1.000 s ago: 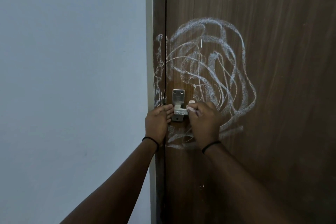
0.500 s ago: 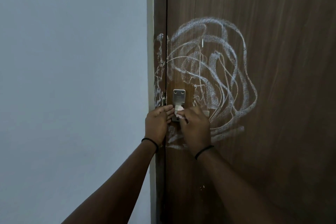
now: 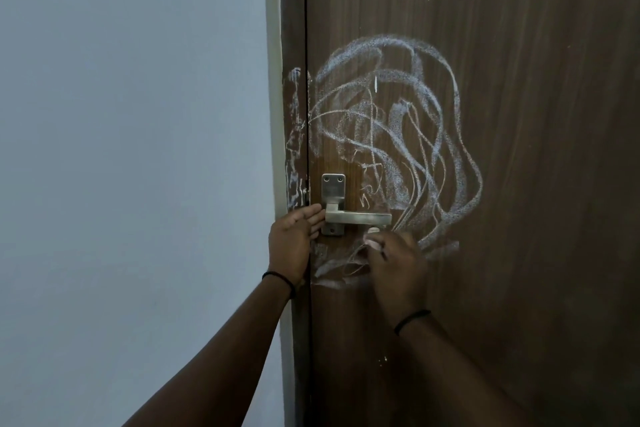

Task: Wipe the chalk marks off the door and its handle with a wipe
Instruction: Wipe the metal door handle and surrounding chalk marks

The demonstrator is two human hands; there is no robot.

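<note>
brown wooden door (image 3: 519, 149) beside a pale wall (image 3: 121, 115), chalk scribbles (image 3: 398, 121) above the metal handle (image 3: 358, 217). left hand (image 3: 294, 236) flat, fingers straight against the handle plate; right hand (image 3: 394, 264) pinches a wipe (image 3: 373, 242) below the lever.

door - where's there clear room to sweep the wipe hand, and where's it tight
Free: the bare door right of the chalk marks, and below both hands. Tight: around the handle, where the left hand touches its plate side and the right hand holds the wipe just under the lever.
</note>
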